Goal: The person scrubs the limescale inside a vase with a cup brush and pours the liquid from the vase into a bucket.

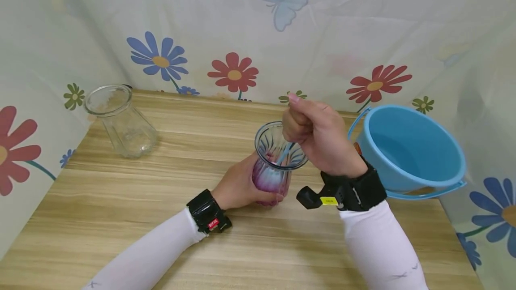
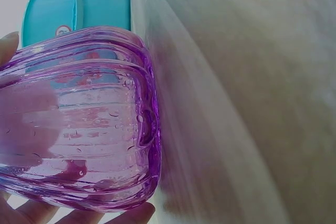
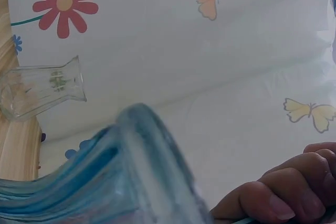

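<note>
A ribbed glass vase (image 1: 271, 178), purple low down and bluish toward its flared rim, stands near the middle of the table. My left hand (image 1: 242, 185) grips its lower body from the left, fingers around the glass; droplets show on the vase (image 2: 100, 124) in the left wrist view. Over the rim, my right hand (image 1: 322, 133) is a fist around a thin light-blue handle (image 1: 285, 153) that slants down into the vase. The handle's lower end is blurred behind the glass, where a pale bluish patch shows. In the right wrist view, curled fingers (image 3: 286, 192) appear beside the blurred rim.
A clear glass vase (image 1: 126, 129) stands at the back left of the wooden table (image 1: 177, 155). A light-blue bucket (image 1: 372, 151) with its handle lowered is on the right, close to my right wrist. A flower-printed curtain (image 1: 201, 21) hangs behind the table.
</note>
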`<act>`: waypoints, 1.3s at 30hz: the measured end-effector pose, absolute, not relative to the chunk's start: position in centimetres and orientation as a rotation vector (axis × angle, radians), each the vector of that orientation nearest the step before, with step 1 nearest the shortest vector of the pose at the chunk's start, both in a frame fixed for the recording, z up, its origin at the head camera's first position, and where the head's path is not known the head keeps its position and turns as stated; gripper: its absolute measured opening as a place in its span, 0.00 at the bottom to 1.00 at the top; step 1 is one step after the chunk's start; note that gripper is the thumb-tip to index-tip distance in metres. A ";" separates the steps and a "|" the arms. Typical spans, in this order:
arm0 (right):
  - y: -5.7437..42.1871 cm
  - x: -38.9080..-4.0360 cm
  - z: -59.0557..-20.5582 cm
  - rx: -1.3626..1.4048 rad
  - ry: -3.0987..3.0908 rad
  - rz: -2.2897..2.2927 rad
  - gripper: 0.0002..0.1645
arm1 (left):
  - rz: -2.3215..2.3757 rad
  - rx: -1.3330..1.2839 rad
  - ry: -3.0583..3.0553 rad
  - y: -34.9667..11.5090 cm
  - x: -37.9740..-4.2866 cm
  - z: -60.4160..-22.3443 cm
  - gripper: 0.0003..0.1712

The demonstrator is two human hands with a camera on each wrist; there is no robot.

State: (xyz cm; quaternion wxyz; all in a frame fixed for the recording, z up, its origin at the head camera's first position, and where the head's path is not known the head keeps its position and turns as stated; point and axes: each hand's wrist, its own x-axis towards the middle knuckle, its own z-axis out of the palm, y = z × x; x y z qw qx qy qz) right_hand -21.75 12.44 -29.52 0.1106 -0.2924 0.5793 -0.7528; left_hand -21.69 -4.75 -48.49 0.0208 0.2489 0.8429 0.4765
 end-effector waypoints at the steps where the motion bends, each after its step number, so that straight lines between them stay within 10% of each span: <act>1: 12.5 -21.7 -29.3 -0.869 1.704 -2.220 0.29 | 1.478 0.775 2.616 -4.7 -21.7 -48.5 0.54; 39: 11.1 -22.0 -30.4 -0.830 1.786 -1.927 0.30 | 1.496 0.786 2.591 -4.7 -21.7 -48.5 0.53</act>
